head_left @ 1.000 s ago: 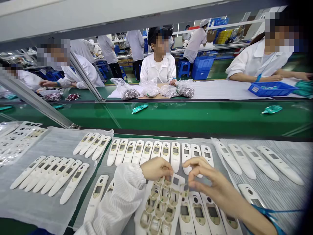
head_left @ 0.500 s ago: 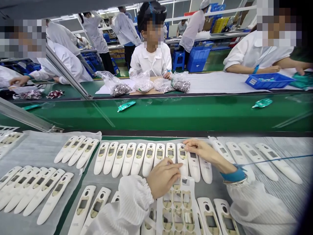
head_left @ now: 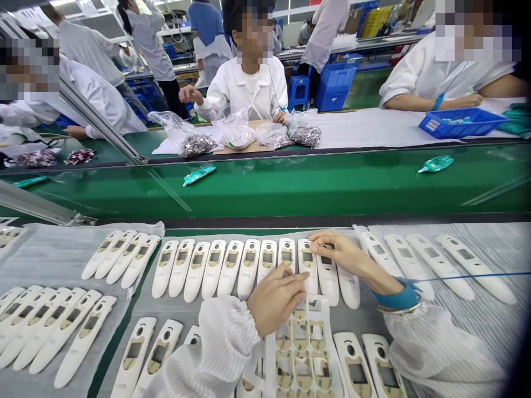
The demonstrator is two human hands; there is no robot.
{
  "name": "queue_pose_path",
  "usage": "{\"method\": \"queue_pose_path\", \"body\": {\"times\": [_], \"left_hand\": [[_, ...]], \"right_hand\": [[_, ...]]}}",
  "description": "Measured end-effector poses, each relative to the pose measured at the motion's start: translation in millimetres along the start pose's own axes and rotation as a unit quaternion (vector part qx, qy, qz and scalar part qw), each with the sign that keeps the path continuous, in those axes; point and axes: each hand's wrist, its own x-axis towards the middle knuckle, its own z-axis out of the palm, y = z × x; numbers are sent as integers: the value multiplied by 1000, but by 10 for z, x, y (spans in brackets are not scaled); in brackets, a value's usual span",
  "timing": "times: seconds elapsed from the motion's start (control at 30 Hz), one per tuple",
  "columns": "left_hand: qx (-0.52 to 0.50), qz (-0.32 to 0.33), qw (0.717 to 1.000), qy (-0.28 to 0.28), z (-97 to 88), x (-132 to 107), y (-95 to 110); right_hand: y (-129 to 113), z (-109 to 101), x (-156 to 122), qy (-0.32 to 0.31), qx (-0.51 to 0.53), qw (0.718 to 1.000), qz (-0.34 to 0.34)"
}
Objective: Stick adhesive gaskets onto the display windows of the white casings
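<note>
My right hand [head_left: 342,251] reaches forward to the far row of white thermometer shells [head_left: 232,265], its fingertips pressed down on the screen area of one shell [head_left: 327,271] near the row's right end. My left hand [head_left: 276,298] rests curled on the top edge of a sticker sheet [head_left: 305,345] of clear window labels, pinching it. Both wrists wear white sleeves; a blue wrist strap [head_left: 398,298] with a cord circles the right one.
More shells lie at the left [head_left: 53,326], right [head_left: 435,260] and near edge [head_left: 369,365] on grey foam mats. A green conveyor belt [head_left: 311,188] carries teal parts [head_left: 199,174]. Across it, co-workers in white coats sit by bags of small parts [head_left: 232,135] and a blue tray [head_left: 460,121].
My right hand left the sticker sheet, moved up to the far row and now presses on a shell there. My left hand stayed on the sheet. The view shifted slightly.
</note>
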Motion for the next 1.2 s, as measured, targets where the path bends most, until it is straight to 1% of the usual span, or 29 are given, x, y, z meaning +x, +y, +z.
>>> {"method": "queue_pose_path", "body": {"times": [0.4,0.7,0.9,1.03,1.2], "left_hand": [[1,-7,1000,-9,-15,19,20],[47,21,999,-6,-7,66,27],[60,16,998,-8,-15,78,30],[82,20,996,0,-1,78,25],[102,19,995,1,19,76,22]], "right_hand": [[90,18,-10,14,-19,1000,-13],[151,51,4,27,-33,999,-23],[185,74,14,42,-53,997,-30],[211,89,18,48,-68,996,-34],[226,112,29,62,-102,992,-47]]}}
